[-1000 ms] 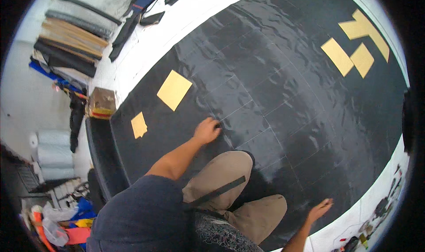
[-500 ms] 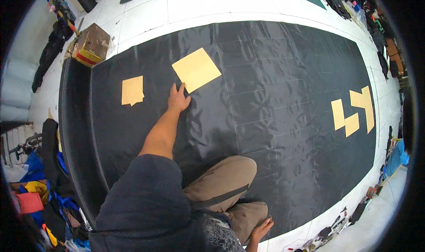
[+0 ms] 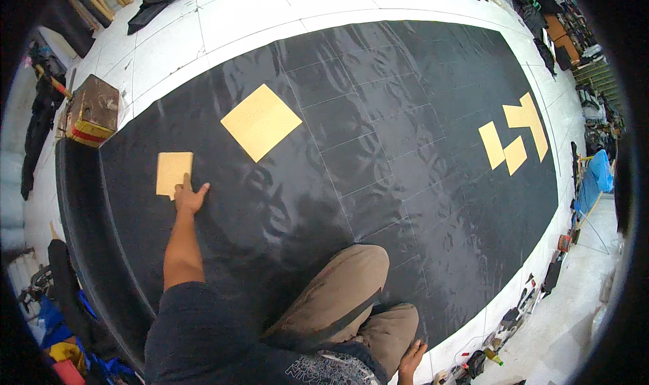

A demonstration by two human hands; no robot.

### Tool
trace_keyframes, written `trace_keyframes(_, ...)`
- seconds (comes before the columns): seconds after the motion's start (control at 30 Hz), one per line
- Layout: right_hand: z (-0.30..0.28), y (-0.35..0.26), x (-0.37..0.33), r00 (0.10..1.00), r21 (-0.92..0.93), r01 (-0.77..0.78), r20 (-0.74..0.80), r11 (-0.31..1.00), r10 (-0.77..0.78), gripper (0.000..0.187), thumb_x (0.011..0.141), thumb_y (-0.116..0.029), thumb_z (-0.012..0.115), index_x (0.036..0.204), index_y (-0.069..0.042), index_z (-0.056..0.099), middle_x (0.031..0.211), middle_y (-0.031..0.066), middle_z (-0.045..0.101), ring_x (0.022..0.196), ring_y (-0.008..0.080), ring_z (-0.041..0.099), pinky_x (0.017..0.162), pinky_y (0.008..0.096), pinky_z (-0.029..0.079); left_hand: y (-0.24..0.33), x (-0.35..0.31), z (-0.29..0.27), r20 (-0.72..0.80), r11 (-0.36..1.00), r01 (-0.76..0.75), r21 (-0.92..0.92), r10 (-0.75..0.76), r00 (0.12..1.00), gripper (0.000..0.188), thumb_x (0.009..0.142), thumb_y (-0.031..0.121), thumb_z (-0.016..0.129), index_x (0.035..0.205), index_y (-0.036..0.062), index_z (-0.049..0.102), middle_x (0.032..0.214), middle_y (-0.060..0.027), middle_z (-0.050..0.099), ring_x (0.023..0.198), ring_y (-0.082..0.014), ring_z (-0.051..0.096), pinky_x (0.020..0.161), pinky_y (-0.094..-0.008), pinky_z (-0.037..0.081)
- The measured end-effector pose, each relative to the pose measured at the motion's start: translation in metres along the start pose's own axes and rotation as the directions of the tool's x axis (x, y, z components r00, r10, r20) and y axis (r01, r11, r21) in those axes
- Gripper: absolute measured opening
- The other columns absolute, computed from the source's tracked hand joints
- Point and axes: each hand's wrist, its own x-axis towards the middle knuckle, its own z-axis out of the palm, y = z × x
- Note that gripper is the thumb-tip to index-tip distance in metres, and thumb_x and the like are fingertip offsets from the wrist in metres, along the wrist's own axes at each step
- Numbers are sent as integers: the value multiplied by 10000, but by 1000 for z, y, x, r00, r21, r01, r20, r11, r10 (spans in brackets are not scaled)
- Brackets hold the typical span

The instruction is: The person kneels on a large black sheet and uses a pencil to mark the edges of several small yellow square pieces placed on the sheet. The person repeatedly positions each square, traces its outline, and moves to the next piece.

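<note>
A wide sheet of shiny black material [image 3: 426, 250], ruled with pale lines, lies spread over the floor. On its left part my left hand [image 3: 190, 197] reaches out with fingers apart, fingertips touching the lower edge of a small yellow card piece [image 3: 174, 169]. A bigger yellow card square [image 3: 261, 123] lies turned on its corner, up and to the right of that hand. My right hand [image 3: 411, 359] rests low beside my knee, by the sheet's near edge, fingers loosely extended; part of it is hidden.
More yellow card pieces [image 3: 515, 156] lie at the sheet's right end. A thick black roll [image 3: 84, 223] borders the left side, with a worn box [image 3: 93, 109] at its far end. Tools and scraps [image 3: 503, 327] line the right floor edge. My bent knee [image 3: 365, 267] covers the near middle.
My left hand has moved left and nearer, from the big yellow square to the small yellow piece. The whole view has shifted and turned somewhat. My right hand stays by the knee.
</note>
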Motion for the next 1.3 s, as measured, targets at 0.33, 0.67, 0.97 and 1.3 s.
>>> trace_keyframes(0.33, 13, -45, -7, 991, -56, 37, -123, 998, -44, 502, 1079, -357, 446, 1354, 58, 502, 1308, 282, 569, 1243, 404, 549, 1068, 450, 413, 90, -81, 38, -189, 867, -362, 342, 441, 877, 606, 929, 574, 616, 1029, -20, 689, 1008, -237, 654, 1018, -422, 619, 899, -554, 463)
trace_keyframes(0.67, 4, -21, -48, 958, 76, -138, -244, 987, 153, 505, 1063, -388, 494, 1337, 36, 514, 1296, 293, 578, 1229, 435, 569, 1037, 470, 443, 208, 10, 85, -146, 846, -412, 338, 480, 865, 698, 998, 578, 516, 1526, 127, 445, 1526, -280, 418, 1449, -425, 369, 1165, -576, 308)
trace_keyframes(0.97, -32, -58, -86, 856, 208, -2, -505, 978, 110, 385, 1088, -279, 442, 1287, 28, 561, 1313, 230, 627, 1197, 358, 598, 1039, 419, 442, 329, -129, 125, 124, 529, -736, 423, 771, 625, 641, 1011, 596, 444, 1490, 177, 517, 1409, -208, 569, 1341, -359, 505, 1093, -658, 289)
trace_keyframes(1.3, -125, -292, -179, 787, 799, 449, -566, -399, -248, 342, 1048, -508, 484, 984, -172, 496, 867, 25, 607, 853, 269, 643, 693, 488, 508, 375, -239, 183, 176, 302, -946, -114, 944, 280, 610, 987, 439, 586, 1502, 129, 482, 1518, -179, 490, 1424, -359, 418, 1171, -602, 233)
